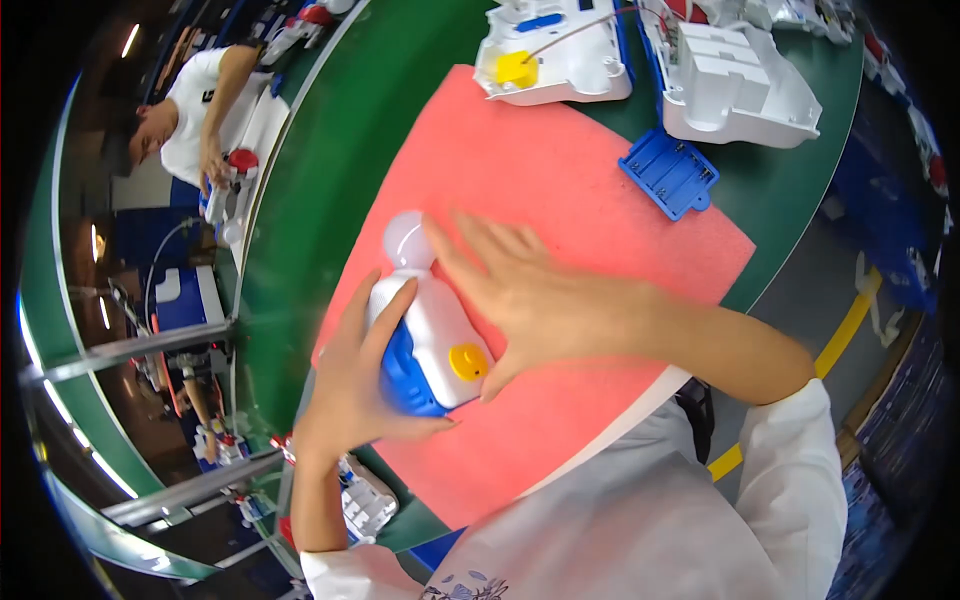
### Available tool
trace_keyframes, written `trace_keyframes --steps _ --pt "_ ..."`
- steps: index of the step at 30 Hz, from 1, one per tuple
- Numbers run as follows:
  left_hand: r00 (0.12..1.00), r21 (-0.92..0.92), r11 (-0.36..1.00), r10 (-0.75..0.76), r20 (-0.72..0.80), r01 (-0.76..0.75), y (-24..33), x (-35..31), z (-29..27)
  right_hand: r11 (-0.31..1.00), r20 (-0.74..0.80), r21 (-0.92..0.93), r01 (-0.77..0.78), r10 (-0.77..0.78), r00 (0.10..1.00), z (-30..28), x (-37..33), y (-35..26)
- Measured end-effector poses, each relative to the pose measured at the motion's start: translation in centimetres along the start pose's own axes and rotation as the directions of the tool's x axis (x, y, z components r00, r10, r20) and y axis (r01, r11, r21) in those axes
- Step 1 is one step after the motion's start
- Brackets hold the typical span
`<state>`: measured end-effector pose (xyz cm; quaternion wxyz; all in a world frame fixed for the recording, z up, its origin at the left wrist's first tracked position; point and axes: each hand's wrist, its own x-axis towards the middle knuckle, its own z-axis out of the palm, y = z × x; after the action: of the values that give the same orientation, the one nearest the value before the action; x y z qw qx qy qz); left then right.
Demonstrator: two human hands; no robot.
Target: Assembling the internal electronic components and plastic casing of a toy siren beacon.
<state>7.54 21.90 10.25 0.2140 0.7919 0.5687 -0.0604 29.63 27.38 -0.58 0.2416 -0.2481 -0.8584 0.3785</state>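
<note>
My left fingers (390,315) hold the white-and-blue unit (435,320) along its blue side. It lies slanted on the pink mat (600,200), clear dome (408,240) pointing away from me. That grip should stay firm but light, with pressure on the body rather than the dome. My right fingers (455,262) are spread wide, thumb beside the yellow button (467,362); I'd bring them in flat and evenly.

Blur hides whether the right ones touch, and my left palm covers much of the blue side; the underside is out of sight. Farther over the worktop (320,180), past the blue battery tray (670,172), the open white housing (740,85) runs into clutter I can't sort out.
</note>
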Motion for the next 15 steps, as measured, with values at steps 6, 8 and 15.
trace_keyframes --steps 6,8,15 --pt "0.979 -0.468 0.875 0.032 -0.203 -0.126 -3.7 -1.7 -0.8 0.917 -0.224 0.396 0.048 0.046 0.974 -1.4 2.1 -2.0" --pt "0.864 -0.449 0.889 -0.152 -0.481 -0.094 -4.0 -3.4 -0.5 0.943 -0.328 0.316 0.100 0.010 0.945 -1.0 3.3 -4.3" --pt "0.546 -0.886 0.461 -0.732 -0.408 -0.045 -12.4 -4.4 9.1 0.962 -0.423 -0.258 0.087 -0.194 0.885 6.7 10.0 -7.7"
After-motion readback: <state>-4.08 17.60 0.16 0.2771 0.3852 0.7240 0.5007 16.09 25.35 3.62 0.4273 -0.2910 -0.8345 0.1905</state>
